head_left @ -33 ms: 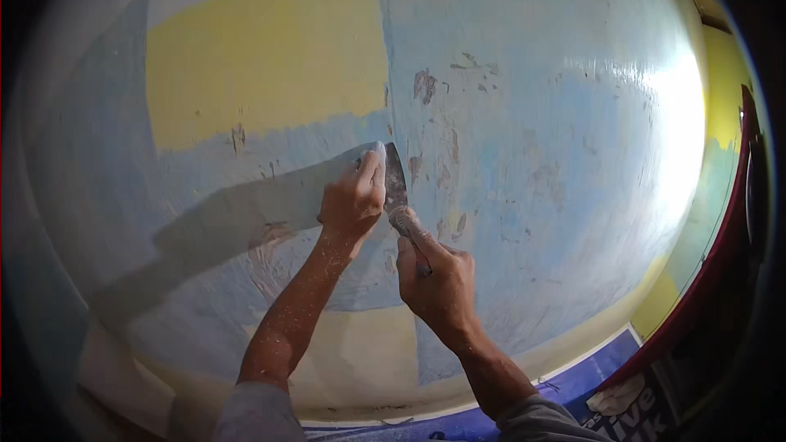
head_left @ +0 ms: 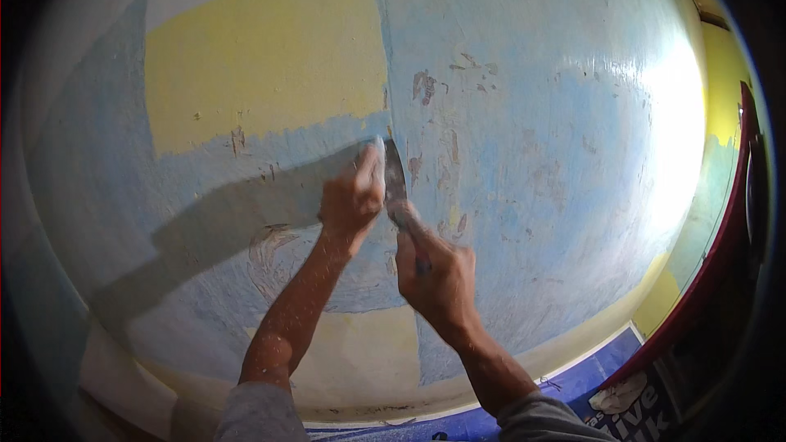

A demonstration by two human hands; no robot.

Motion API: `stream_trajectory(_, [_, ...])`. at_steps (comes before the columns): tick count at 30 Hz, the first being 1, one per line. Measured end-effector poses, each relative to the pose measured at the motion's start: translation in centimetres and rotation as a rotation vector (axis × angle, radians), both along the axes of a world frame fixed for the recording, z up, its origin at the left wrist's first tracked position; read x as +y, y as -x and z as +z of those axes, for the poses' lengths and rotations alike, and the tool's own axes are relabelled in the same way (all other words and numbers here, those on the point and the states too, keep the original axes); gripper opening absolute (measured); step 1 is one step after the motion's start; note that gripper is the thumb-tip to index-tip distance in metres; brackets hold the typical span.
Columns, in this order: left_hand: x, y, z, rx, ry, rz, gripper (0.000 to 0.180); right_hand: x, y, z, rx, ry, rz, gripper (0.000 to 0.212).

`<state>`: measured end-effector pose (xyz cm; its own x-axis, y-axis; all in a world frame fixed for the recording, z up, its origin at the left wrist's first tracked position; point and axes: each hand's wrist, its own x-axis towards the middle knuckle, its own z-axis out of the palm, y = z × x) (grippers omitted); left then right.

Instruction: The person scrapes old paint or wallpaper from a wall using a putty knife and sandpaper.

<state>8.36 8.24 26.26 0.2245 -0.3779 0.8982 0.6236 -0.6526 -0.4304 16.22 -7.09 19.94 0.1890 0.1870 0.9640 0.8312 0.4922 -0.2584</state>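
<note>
My right hand (head_left: 440,274) is wrapped round the handle of a scraper (head_left: 395,176), its broad metal blade pointing up the wall. The blade's upper end lies against the wall (head_left: 524,164), by a vertical seam and a small brown bare patch. Close on the blade's left side is my left hand (head_left: 352,196), fingers curled and the whitish index fingertip raised beside the blade's top corner. Whether it grips the blade or something else is hidden by blur. White specks dot the left forearm.
The wall carries worn pale blue paint, a yellow block (head_left: 270,57), and scattered brown chipped patches (head_left: 424,86). Glare whitens its right side. A blue printed sheet (head_left: 594,368) runs along the bottom, with a crumpled pale thing (head_left: 618,397) at lower right. A dark red edge (head_left: 696,303) curves beyond.
Both hands and the scraper have shifted only slightly and are now smeared by motion. The blade's top still lies near the seam.
</note>
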Motion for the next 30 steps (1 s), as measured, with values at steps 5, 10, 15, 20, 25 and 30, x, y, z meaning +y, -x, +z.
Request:
stream_trajectory(5, [-0.6, 2.3, 2.3, 0.099, 0.222, 0.097, 0.027, -1.4, 2.4, 3.1, 0.087, 0.252, -0.007, 0.045])
stream_trajectory(10, [-0.2, 3.2, 3.4, 0.204, 0.217, 0.018, 0.031, -1.6, 3.6, 4.1, 0.099, 0.190, 0.008, 0.043])
stream_trajectory(15, [0.2, 3.2, 0.8, 0.110, 0.041, 0.097, 0.023, -0.4, 4.0, 0.5, 0.153, 0.112, 0.052, 0.040])
stream_trajectory(20, [0.1, 3.5, 3.2, 0.209, 0.224, 0.169, 0.031, -1.2, 4.1, 3.6, 0.190, 0.257, 0.024, 0.041])
stream_trajectory(25, [-0.2, 3.4, 4.6, 0.152, 0.112, 0.094, 0.022, -1.1, 4.0, 4.4, 0.150, 0.140, 0.026, 0.040])
stream_trajectory(30, [1.0, 3.6, -0.3, 0.154, 0.138, 0.147, 0.036, -1.0, 3.6, 0.1, 0.112, 0.179, 0.025, 0.042])
